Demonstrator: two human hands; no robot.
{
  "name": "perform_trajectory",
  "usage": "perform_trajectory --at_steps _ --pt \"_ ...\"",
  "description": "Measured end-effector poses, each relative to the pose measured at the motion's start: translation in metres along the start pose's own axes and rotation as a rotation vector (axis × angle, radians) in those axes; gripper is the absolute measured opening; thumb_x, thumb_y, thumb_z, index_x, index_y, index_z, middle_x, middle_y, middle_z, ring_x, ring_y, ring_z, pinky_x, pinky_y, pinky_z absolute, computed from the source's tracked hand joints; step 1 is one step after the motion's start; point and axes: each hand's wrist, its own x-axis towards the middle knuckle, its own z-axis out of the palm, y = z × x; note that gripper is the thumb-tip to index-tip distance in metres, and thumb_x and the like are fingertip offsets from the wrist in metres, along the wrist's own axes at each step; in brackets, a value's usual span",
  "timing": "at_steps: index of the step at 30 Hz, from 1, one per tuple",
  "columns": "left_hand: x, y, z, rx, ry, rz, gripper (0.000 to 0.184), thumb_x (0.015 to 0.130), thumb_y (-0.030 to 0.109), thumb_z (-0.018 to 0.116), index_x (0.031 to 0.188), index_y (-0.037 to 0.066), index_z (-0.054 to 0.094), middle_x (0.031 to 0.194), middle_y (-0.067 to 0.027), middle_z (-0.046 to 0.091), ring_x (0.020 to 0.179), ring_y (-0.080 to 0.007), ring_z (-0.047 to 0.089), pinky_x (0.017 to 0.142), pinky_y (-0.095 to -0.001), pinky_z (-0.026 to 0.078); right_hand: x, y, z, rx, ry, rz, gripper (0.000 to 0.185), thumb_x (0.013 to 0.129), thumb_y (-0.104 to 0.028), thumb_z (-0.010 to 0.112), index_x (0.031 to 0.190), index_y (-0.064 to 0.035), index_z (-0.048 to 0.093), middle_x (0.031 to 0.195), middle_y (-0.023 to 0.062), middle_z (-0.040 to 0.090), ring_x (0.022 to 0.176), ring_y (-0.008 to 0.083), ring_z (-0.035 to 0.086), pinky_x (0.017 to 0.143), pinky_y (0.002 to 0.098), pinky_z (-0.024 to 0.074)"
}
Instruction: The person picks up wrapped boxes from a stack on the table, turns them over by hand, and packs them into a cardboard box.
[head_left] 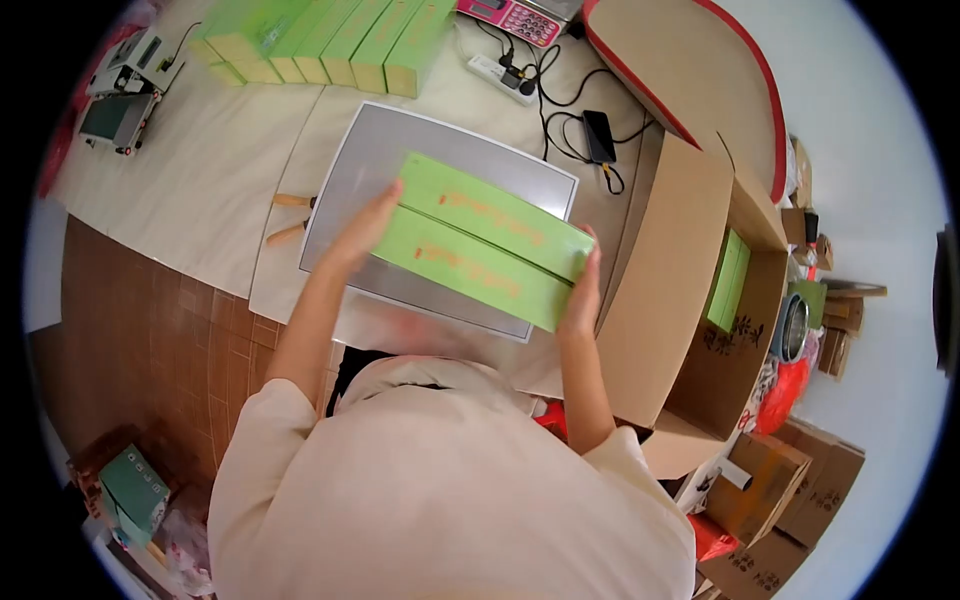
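**While two hands press on its ends, a pair of green boxes (485,253) is held over a grey panel (350,180)**

Nearest is the wearer's beige shirt (450,480), soft cloth with short sleeves. Ahead of it, the left hand (368,228) grips the left end of the pair, and the right hand (583,295) grips the right end; the boxes are pinched between them. The two boxes lie side by side, broad faces up, a dark seam between. Long axis: oblique, from far left to near right, so the left end points away from the wearer. Shape: slim, straight-edged blocks; surface smooth, light green, with orange-red print too blurred to read. Cannot tell whether they touch the panel beneath, a flat rectangle with a thin white rim.

Right of the pair: an open carton (665,270) of brown cardboard, one flap folded outward, more green boxes (730,282) inside. At the panel's left edge, two wooden handles (289,219) jut out over the pale, marbled table (220,190).

Farther: a black phone (599,136) among dark cables, a white power strip (500,79), and a row of green boxes (370,42) set close together.
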Motion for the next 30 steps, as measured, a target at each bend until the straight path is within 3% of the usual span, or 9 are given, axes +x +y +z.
perform_trajectory --at_steps 2,9,15,17,22,24,30 --pt "-0.002 -0.005 0.016 -0.005 0.034 -0.005 0.071 0.097 0.054 0.034 0.138 -0.004 0.038 0.145 -0.0155 0.038 0.134 -0.0234 0.033 0.110 -0.0321 0.025 -0.012 -0.021 -0.003 -0.055 0.118 -0.025 0.059 0.097 -0.052 0.035 0.139 -0.0097 0.037 0.134 0.0074 0.044 0.126 0.0213 0.042 0.104 0.0349 0.0338" --pt "0.003 -0.010 0.010 0.008 0.050 0.058 0.066 0.097 0.053 0.037 0.129 -0.003 0.050 0.127 -0.0127 0.057 0.118 -0.0202 0.050 0.100 -0.0309 0.036 -0.004 -0.037 0.004 -0.286 0.108 -0.074 0.059 0.096 -0.053 0.036 0.138 -0.0118 0.038 0.134 0.0069 0.043 0.126 0.0221 0.041 0.105 0.0358 0.0323" --pt "-0.002 -0.007 -0.045 0.064 0.192 0.017 0.066 0.097 0.054 0.037 0.129 -0.002 0.051 0.127 -0.0128 0.056 0.119 -0.0208 0.049 0.101 -0.0307 0.035 0.019 -0.009 0.052 -0.329 0.006 -0.053 0.061 0.096 -0.055 0.033 0.140 -0.0119 0.034 0.139 0.0116 0.038 0.128 0.0248 0.035 0.108 0.0354 0.0249" --pt "-0.010 -0.006 -0.064 0.070 0.255 0.024 0.067 0.097 0.054 0.037 0.130 -0.003 0.050 0.130 -0.0130 0.054 0.121 -0.0211 0.048 0.102 -0.0305 0.034 0.024 0.003 0.071 -0.313 -0.041 -0.024 0.050 0.099 -0.046 0.030 0.136 -0.0146 0.041 0.127 0.0081 0.045 0.117 0.0203 0.041 0.104 0.0325 0.0297" --pt "-0.040 0.004 -0.125 0.154 0.401 0.005 0.070 0.097 0.055 0.035 0.134 -0.003 0.045 0.137 -0.0136 0.047 0.127 -0.0216 0.042 0.105 -0.0311 0.031 0.030 0.047 0.126 -0.467 -0.113 -0.205 0.051 0.101 -0.044 0.029 0.135 -0.0072 0.040 0.130 0.0161 0.047 0.121 0.0270 0.043 0.104 0.0353 0.0298" --pt "-0.051 0.009 -0.144 -0.092 0.352 -0.070 0.071 0.097 0.056 0.033 0.136 -0.003 0.042 0.139 -0.0136 0.045 0.129 -0.0218 0.041 0.106 -0.0323 0.031 0.028 0.055 0.141 -0.468 -0.147 -0.268 0.052 0.101 -0.042 0.029 0.135 -0.0042 0.038 0.130 0.0196 0.047 0.121 0.0309 0.045 0.104 0.0374 0.0312" --pt "-0.069 0.032 -0.124 -0.076 0.389 -0.114 0.067 0.099 0.052 0.031 0.137 -0.003 0.041 0.139 -0.0139 0.045 0.128 -0.0217 0.042 0.106 -0.0326 0.031 0.026 0.058 0.139 -0.420 -0.027 -0.348 0.045 0.102 -0.034 0.029 0.130 -0.0019 0.044 0.118 0.0203 0.056 0.109 0.0327 0.055 0.094 0.0380 0.0404"
